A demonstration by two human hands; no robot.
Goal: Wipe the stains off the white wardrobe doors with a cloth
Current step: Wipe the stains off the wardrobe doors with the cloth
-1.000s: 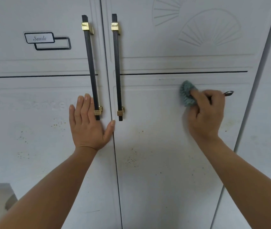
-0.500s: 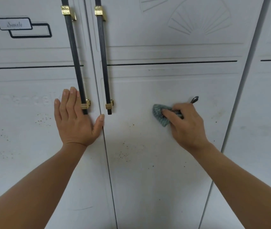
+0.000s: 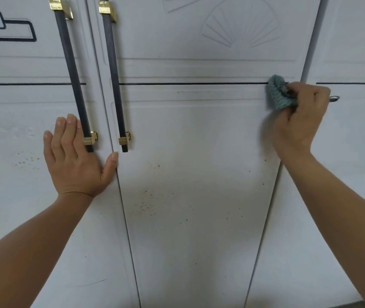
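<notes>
White wardrobe doors, embossed and closed, seen from the front: the right-hand door (image 3: 199,134) is being wiped while the left-hand door (image 3: 10,185) is braced. A small teal knitted cloth (image 3: 277,94) is bunched in the curled fingers of the right hand (image 3: 299,123). It is pressed on the panel at 2 o'clock of the view, at the end of the thin black groove line (image 3: 188,83). The left hand (image 3: 72,161), fingers straight and thumb spread, is laid flat at 9 o'clock, at the foot of the black ribbed bar handle with gold ends (image 3: 72,70); nothing is held by it. Brown speck stains (image 3: 147,206) are scattered at 7 o'clock from the cloth, well apart from it. Fainter specks (image 3: 25,161) lie at 9 o'clock from the left hand. For a good stroke, firm and even pressure is judged necessary, with overlapping passes carried down toward the specks. The embossed ridges and the groove are likely to trap dirt and should be followed along their length. The bracing palm is best laid flat so that the doors are not rattled.
</notes>
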